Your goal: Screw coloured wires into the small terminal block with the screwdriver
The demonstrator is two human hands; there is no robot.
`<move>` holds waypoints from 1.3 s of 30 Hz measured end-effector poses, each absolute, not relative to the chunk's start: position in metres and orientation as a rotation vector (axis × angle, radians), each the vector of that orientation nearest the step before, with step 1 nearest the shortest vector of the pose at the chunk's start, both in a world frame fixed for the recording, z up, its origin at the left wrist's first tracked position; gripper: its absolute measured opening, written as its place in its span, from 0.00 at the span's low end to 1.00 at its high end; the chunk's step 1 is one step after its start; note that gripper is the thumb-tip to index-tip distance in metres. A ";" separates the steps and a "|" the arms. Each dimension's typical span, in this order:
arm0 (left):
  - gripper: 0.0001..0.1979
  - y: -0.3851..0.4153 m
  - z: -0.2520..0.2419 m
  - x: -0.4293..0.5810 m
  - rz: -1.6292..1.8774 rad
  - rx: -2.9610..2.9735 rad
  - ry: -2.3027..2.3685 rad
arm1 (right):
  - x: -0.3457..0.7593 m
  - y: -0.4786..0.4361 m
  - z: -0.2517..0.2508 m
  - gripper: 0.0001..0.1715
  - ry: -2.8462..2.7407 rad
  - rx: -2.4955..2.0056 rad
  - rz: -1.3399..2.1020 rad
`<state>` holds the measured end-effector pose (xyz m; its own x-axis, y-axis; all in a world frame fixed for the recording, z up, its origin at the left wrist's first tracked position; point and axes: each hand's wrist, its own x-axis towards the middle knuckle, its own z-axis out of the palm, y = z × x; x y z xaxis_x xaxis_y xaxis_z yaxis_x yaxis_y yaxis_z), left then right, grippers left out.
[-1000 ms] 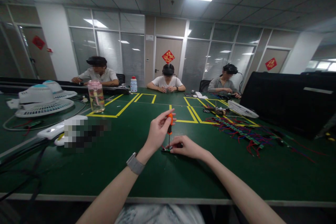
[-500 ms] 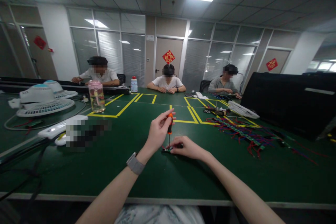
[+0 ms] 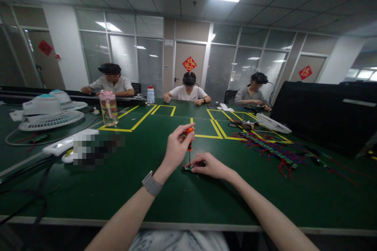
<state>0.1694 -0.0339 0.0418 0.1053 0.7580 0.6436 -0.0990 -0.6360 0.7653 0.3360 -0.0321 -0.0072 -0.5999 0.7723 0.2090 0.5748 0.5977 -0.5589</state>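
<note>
My left hand [image 3: 176,150], with a grey watch on its wrist, is closed round the orange handle of a small screwdriver [image 3: 189,138] held upright. The tip points down onto a small dark circuit board [image 3: 186,168] lying on the green table [image 3: 182,200]. My right hand [image 3: 209,165] lies on the table with its fingers pressed on the board's right side, holding it in place. The board is mostly hidden under those fingers.
A heap of coloured wires [image 3: 271,149] lies to the right, beside a black case [image 3: 326,113]. White fans [image 3: 48,111], a power strip [image 3: 59,146] and a pink bottle [image 3: 108,108] stand at the left. Three people sit along the table's far side.
My left-hand fingers have shifted slightly on the screwdriver handle, which now sits a touch to the left. The person at the far middle has moved their arms apart.
</note>
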 end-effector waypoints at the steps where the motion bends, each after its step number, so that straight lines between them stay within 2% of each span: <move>1: 0.13 -0.034 0.042 0.169 1.643 1.745 0.685 | 0.336 -0.032 -0.007 0.13 -2.395 -1.079 0.615; 4: 0.11 -0.035 0.042 0.167 1.717 1.818 0.737 | 0.336 -0.032 -0.007 0.13 -2.398 -1.077 0.618; 11: 0.18 -0.035 0.042 0.171 1.561 1.660 0.576 | 0.336 -0.032 -0.007 0.14 -2.391 -1.060 0.637; 17: 0.12 -0.034 0.041 0.169 1.714 1.813 0.737 | 0.336 -0.032 -0.007 0.13 -2.386 -1.077 0.636; 24: 0.17 -0.036 0.042 0.171 1.566 1.673 0.589 | 0.336 -0.032 -0.007 0.13 -2.388 -1.071 0.632; 30: 0.12 -0.036 0.041 0.169 1.695 1.821 0.731 | 0.336 -0.031 -0.009 0.13 -2.380 -1.051 0.635; 36: 0.17 -0.036 0.041 0.170 1.574 1.699 0.576 | 0.337 -0.031 -0.009 0.13 -2.389 -1.046 0.630; 39: 0.16 -0.036 0.041 0.170 1.613 1.740 0.641 | 0.337 -0.031 -0.010 0.13 -2.392 -1.061 0.630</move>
<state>0.1697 -0.0360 0.0406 0.1145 0.7426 0.6599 -0.0870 -0.6542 0.7513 0.3369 -0.0310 -0.0099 -0.6053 0.7675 0.2113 0.5640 0.6008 -0.5666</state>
